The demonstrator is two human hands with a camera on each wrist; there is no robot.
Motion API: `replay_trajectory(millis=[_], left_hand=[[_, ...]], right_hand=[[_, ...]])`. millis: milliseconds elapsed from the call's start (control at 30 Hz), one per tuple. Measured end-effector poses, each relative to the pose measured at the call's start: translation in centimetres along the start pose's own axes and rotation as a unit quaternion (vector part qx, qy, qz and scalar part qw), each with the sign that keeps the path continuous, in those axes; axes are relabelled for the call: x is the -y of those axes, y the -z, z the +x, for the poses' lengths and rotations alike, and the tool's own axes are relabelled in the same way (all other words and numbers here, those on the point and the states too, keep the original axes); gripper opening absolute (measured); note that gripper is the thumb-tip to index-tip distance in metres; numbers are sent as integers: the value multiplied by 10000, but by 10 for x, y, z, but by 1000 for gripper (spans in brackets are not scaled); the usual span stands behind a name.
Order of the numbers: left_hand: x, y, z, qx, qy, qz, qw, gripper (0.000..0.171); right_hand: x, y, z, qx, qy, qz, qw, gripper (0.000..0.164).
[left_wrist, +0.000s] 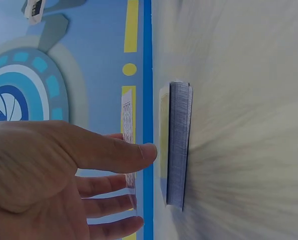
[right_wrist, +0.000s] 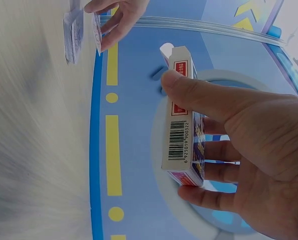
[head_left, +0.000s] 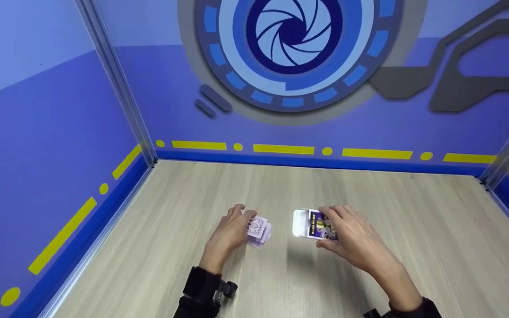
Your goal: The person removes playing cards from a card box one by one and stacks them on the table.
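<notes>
A deck of playing cards (left_wrist: 180,145) lies stacked on the table. My left hand (head_left: 230,229) is just above it and pinches a playing card (left_wrist: 127,112) between thumb and fingers, raised apart from the deck; whether it is one card or a few is hard to tell. My right hand (head_left: 354,236) grips a card box (right_wrist: 178,135) by its edges, held up off the table. The box's end flap (head_left: 300,223) is folded open and points left, toward the cards. A barcode shows on the narrow side in the right wrist view.
The pale wooden table (head_left: 170,274) is bordered by blue printed panels (head_left: 60,145) at the left, back and right. Metal posts (head_left: 117,84) stand at the back corners.
</notes>
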State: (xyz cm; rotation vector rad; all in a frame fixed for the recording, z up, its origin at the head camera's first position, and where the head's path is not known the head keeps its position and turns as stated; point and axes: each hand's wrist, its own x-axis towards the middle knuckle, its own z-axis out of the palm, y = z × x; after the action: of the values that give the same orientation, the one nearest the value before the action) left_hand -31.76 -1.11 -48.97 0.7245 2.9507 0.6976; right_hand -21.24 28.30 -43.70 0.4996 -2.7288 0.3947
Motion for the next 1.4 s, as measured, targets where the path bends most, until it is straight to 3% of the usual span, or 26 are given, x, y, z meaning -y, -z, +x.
replay_trajectory(millis=[600, 1133, 1400], left_hand=[[2, -11, 3, 280, 176, 32, 9994, 55], [4, -14, 3, 217, -16, 222, 9995, 53], [8, -16, 5, 52, -147, 91, 9998, 53]], right_hand=[[2, -1, 0, 68, 21, 54, 10000, 73], [0, -3, 1, 88, 139, -59, 9998, 74], [1, -1, 0, 123, 115, -46, 9998, 73]])
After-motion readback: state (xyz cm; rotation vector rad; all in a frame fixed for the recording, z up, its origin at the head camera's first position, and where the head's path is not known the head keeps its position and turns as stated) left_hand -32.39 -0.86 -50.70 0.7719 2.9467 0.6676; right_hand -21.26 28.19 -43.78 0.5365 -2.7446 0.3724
